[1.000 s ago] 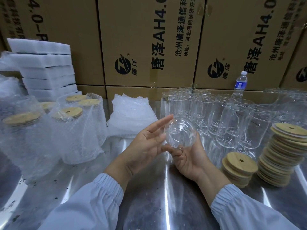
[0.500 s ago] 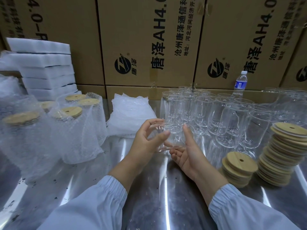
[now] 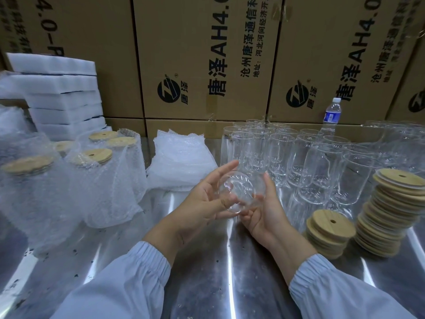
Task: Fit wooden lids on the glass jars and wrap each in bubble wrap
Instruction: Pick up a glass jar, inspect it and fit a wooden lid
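both hands on one glass jar [image 3: 241, 192], held clear of the tabletop [image 3: 207, 272] and tipped so a round end faces the camera. can't tell mouth from base through the glare. left hand [image 3: 202, 201] pinches it between thumb and fingers, index lying straight along the far side. right hand [image 3: 264, 215] cradles it from below, fingers curled under, thumb up the side. two-hand grip makes sense on bare, slick glass. the tilt reads to me as a quick check before capping. no lid on it yet.

layout around the glass jar looks like a flow line:
- bare jars [image 3: 299, 162] just behind and right of it, the feed stock
- lids to its right, short stack [image 3: 331, 229] nearer and tall stack [image 3: 395, 208] beyond, so the right hand can reach one without crossing
- bubble wrap pile [image 3: 181, 162] just behind-left, on the left hand's side
- wrapped jars [image 3: 103, 180] further left, lids on, parked out of the way
- foam sheets [image 3: 59, 97] and cartons [image 3: 202, 54] well behind, water bottle [image 3: 331, 113] behind the bare jars

my guess at next: stand it upright, take the top lid off the short stack. risk is clipping the tight cluster of bare jars behind it.
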